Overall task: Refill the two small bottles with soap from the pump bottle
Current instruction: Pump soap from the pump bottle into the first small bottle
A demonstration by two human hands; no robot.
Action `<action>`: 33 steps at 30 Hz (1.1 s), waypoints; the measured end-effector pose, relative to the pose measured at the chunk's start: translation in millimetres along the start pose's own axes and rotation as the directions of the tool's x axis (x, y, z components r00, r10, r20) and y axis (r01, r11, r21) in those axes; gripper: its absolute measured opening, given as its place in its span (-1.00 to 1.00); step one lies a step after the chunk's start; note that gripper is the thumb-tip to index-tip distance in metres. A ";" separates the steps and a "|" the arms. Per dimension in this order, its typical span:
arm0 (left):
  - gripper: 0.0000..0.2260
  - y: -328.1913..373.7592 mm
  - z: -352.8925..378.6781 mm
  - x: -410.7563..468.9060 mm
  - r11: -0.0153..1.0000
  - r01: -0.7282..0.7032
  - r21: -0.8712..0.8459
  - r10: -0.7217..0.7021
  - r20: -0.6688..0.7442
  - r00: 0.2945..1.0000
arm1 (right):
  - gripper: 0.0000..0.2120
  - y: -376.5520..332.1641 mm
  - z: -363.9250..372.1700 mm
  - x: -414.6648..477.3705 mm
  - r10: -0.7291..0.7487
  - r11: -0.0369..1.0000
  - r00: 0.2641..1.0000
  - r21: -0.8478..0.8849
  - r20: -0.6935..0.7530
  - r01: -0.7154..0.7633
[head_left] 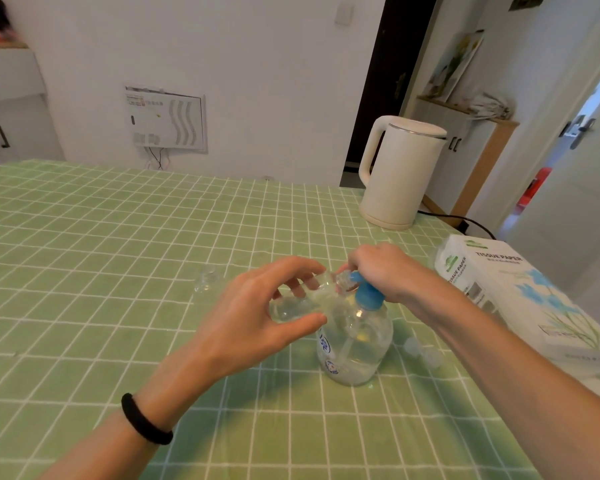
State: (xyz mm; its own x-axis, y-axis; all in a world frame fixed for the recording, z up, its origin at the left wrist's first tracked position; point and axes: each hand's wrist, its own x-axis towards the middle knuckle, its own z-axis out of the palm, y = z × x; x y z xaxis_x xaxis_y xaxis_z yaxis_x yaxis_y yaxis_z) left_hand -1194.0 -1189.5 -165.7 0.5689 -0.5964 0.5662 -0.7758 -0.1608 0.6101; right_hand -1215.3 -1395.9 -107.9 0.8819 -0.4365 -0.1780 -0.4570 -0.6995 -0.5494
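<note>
Table (pixel 101 237) under a green cloth with a white grid fills the lower view. Landmark: the pump bottle (pixel 355 344), clear, blue-capped, standing upright near the table's middle, liquid low in its base. White kettle (pixel 400 171) stands well beyond the pump bottle, to its right, near the far table edge, black cord trailing off behind it. White box marked TISSUE PAPER (pixel 513 292) lies right of the pump bottle, apart from it. Left hand (pixel 257 317), a black band on its wrist, sits just left of the pump bottle; thumb and fingers curl around a small clear bottle (pixel 291 306), held tilted, its open mouth against the blue spout at the pump bottle's top. Right hand (pixel 385 271) rests on top of the blue pump head (pixel 364 292), palm down, fingers bent over it. A second small clear bottle (pixel 207 278) stands on the cloth left of the pump bottle and beyond the left hand, touching neither. Two small pale caps (pixel 423 351) lie on the cloth just right of the pump bottle's base. Soap level inside the held bottle: cannot tell.
</note>
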 end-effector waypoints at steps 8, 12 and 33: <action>-0.56 -1.4 -0.5 1.3 1.000 0.000 -0.011 0.000 -0.003 1.000 | -0.76 -1.1 -4.3 3.6 0.022 0.993 1.000 0.116 0.020 -0.024; -0.56 -2.8 1.2 1.1 1.000 0.008 0.005 -0.008 0.000 1.000 | -0.74 3.1 1.4 5.7 0.041 0.995 0.999 0.087 0.020 -0.043; -0.56 0.7 1.5 -0.3 1.000 -0.009 -0.013 0.008 -0.008 1.000 | -0.73 2.3 -2.7 4.4 -0.012 0.999 1.000 0.038 0.023 0.011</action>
State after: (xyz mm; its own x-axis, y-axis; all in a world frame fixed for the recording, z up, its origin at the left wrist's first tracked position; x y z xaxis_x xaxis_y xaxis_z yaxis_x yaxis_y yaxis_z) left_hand -1195.1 -1190.6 -166.3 0.5644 -0.5917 0.5756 -0.7769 -0.1452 0.6126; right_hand -1212.8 -1401.0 -107.7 0.8896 -0.4152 -0.1902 -0.4428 -0.6822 -0.5819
